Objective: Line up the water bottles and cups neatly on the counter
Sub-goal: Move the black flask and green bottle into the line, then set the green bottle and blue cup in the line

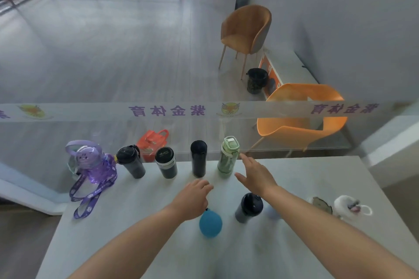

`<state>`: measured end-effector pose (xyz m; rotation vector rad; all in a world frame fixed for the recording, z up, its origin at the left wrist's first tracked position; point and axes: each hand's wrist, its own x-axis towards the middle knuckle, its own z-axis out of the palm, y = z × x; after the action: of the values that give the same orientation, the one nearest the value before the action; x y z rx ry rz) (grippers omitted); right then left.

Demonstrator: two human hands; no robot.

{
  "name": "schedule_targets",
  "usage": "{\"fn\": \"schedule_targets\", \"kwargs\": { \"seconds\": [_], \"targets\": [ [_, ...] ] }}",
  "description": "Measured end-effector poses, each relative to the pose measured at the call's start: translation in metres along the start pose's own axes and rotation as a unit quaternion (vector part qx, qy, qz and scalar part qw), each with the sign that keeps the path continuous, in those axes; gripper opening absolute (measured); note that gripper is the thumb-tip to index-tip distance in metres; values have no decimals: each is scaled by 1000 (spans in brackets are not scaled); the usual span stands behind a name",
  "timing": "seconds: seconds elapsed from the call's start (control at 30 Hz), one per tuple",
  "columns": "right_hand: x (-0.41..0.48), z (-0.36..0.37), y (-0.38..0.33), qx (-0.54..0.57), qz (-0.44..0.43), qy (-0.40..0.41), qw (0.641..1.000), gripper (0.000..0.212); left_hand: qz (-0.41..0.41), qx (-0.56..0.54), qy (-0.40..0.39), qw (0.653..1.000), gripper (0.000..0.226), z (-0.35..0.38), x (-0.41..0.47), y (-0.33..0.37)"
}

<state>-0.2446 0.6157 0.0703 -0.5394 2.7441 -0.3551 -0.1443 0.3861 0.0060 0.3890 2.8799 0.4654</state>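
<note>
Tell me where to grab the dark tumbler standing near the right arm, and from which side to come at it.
Probably wrap the right hand around the dark tumbler at its body, just below the wider black lid, coming from its right side. It stands upright and tapers downward, so the lid's lip should stop a slip. The blue bottle and the left hand crowd its left.

Beyond the glass panel (90, 133), a purple-lettered strip (166, 111) runs straight across it. Down on the grey floor sits a tan upholstered chair (246, 29), and nearer, an orange plastic chair (301, 124). Between them, a black bin (257, 80) stands beside a white and orange box (283, 70). A red bag (153, 141) rests just behind the glass. At the counter's right edge, a fluffy white charm (345, 207).
</note>
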Motion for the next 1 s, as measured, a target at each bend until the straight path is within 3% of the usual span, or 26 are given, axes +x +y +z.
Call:
{"fn": "schedule_targets", "kwargs": {
  "seconds": [0.1, 0.23, 0.37, 0.47, 0.67, 1.0],
  "targets": [
    [-24, 19, -16, -14, -56, -67, 996, 64, -24, -14, 5, 1000, 48, 7, -19, -5],
    [-47, 52, -51, -75, -154, -182, 968, 74, -33, -22, 20, 999, 46, 15, -42, -10],
    [-59, 82, -79, -164, -217, -215, 938, 76, -51, -24, 28, 998, 44, 21, -63, -16],
    [-57, 91, -88, -189, -210, -215, 935, 71, -65, -22, 46, 997, 42, 23, -76, -21],
    [-38, 82, -84, -134, -160, -211, 955, 70, -67, -19, 86, 994, 38, 17, -81, -24],
    [8, 7, -31, -74, -68, -132, 986, 78, -13, 34, 188, 982, 14, -36, -7, 11]
  ]
}}
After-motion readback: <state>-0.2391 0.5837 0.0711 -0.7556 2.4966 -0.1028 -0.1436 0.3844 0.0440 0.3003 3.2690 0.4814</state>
